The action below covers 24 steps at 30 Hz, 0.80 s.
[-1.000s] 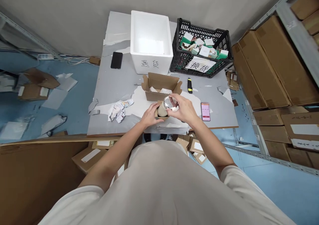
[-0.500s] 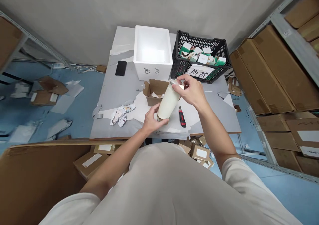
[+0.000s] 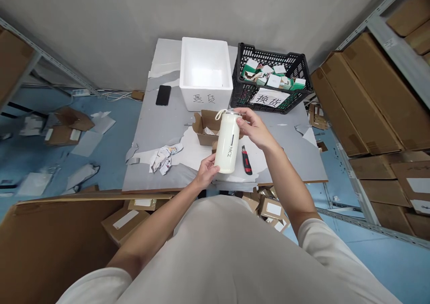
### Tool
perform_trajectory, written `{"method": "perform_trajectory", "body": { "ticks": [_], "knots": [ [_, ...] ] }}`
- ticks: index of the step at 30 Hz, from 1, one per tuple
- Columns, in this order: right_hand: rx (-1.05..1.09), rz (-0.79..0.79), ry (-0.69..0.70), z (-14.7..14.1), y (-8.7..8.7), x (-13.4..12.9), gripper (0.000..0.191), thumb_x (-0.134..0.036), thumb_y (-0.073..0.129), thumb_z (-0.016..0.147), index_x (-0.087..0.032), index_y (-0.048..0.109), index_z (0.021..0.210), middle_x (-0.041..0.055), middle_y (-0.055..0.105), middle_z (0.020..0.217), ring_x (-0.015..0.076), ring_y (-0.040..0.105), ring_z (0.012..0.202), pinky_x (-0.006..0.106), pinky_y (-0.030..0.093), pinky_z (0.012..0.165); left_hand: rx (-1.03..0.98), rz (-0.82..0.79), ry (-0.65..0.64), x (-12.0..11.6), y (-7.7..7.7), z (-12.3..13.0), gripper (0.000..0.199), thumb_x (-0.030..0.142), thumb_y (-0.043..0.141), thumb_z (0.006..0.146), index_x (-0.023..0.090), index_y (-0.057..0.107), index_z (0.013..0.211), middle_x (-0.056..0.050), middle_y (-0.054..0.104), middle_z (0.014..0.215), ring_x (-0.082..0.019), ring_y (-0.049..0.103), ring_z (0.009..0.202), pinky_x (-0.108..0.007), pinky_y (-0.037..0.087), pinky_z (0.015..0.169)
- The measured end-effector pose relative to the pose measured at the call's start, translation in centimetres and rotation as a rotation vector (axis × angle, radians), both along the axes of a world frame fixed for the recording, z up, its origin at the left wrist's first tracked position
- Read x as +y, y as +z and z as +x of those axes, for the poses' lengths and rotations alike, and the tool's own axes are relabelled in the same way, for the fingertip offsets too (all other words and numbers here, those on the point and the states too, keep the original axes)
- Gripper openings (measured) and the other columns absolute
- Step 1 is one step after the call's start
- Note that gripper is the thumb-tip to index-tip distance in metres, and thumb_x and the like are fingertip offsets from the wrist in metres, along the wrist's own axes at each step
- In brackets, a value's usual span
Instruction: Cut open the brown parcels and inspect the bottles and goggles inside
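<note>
A cream-white bottle (image 3: 227, 143) with dark lettering, a silvery rim and a pale strap loop is held nearly upright above the front middle of the table. My left hand (image 3: 207, 171) grips its base from the left. The fingers of my right hand (image 3: 252, 127) are closed on its top from the right. Behind the bottle stands an open small cardboard box (image 3: 207, 138) with white paper inside, partly hidden by it. A black and red box cutter (image 3: 246, 160) lies to the right of the bottle.
At the table's back stand a white foam box (image 3: 206, 98) and a black crate (image 3: 268, 99) of small green and white boxes. A phone (image 3: 163, 95) and crumpled paper (image 3: 164, 158) lie left. Cartons (image 3: 358, 111) fill the right shelf; a large carton (image 3: 60, 241) stands front left.
The bottle has turned in my hands, so its lettering and strap now show, and it stands more upright. My right hand has shifted slightly left and down along its top.
</note>
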State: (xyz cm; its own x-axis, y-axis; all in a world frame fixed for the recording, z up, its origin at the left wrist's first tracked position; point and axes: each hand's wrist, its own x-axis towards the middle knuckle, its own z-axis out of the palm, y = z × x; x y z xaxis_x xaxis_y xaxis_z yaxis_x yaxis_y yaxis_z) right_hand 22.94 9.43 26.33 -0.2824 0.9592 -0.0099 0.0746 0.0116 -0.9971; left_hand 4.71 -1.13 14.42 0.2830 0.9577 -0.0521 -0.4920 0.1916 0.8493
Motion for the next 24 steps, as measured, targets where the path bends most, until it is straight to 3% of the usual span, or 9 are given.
{"method": "perform_trajectory", "body": {
  "ticks": [5,9,14,19,24],
  "knots": [
    [-0.051,-0.005,-0.067,0.0,-0.2,0.2,0.048,-0.06,0.065,0.074,-0.026,0.054,0.106,0.002,0.058,0.098,0.0117,0.054,0.072,0.027,0.052,0.06,0.017,-0.048,-0.027,-0.1,0.7,0.4,0.065,0.051,0.074,0.066,0.014,0.057,0.117,-0.013,0.064,0.111,-0.027,0.062,0.1,-0.038,0.05,0.082],
    [-0.057,0.007,-0.114,-0.1,-1.1,0.3,0.048,-0.061,0.063,0.074,-0.026,0.051,0.105,0.0012,0.057,0.097,0.0113,0.054,0.07,0.026,0.051,0.059,0.117,-0.015,0.174,-0.3,0.6,1.2,0.079,0.038,0.085,0.057,0.024,0.043,0.122,-0.011,0.049,0.132,-0.024,0.056,0.113,-0.037,0.05,0.088],
    [-0.063,0.02,-0.102,0.0,-1.4,0.2,0.052,-0.063,0.065,0.071,-0.026,0.051,0.105,0.0025,0.057,0.101,0.0125,0.055,0.073,0.028,0.051,0.062,0.197,-0.058,0.3,-0.9,-0.1,1.4,0.068,0.034,0.086,0.054,0.024,0.044,0.107,-0.008,0.056,0.117,-0.021,0.06,0.104,-0.035,0.051,0.086],
    [0.002,0.074,0.01,0.4,-0.8,0.0,0.058,-0.067,0.065,0.068,-0.026,0.052,0.107,0.0053,0.058,0.114,0.0191,0.056,0.097,0.032,0.051,0.076,-0.018,-0.174,0.154,-1.7,0.9,0.4,0.062,0.048,0.076,0.062,0.019,0.052,0.111,-0.01,0.065,0.108,-0.027,0.063,0.102,-0.042,0.051,0.087],
    [0.066,-0.067,0.05,-0.1,-1.0,-0.4,0.055,-0.067,0.062,0.07,-0.029,0.049,0.108,0.0046,0.06,0.112,0.0197,0.059,0.091,0.032,0.051,0.069,-0.206,-0.311,-0.062,-2.5,1.9,0.4,0.06,0.055,0.06,0.069,0.014,0.058,0.113,-0.015,0.067,0.109,-0.036,0.061,0.108,-0.051,0.051,0.087]
  ]
}}
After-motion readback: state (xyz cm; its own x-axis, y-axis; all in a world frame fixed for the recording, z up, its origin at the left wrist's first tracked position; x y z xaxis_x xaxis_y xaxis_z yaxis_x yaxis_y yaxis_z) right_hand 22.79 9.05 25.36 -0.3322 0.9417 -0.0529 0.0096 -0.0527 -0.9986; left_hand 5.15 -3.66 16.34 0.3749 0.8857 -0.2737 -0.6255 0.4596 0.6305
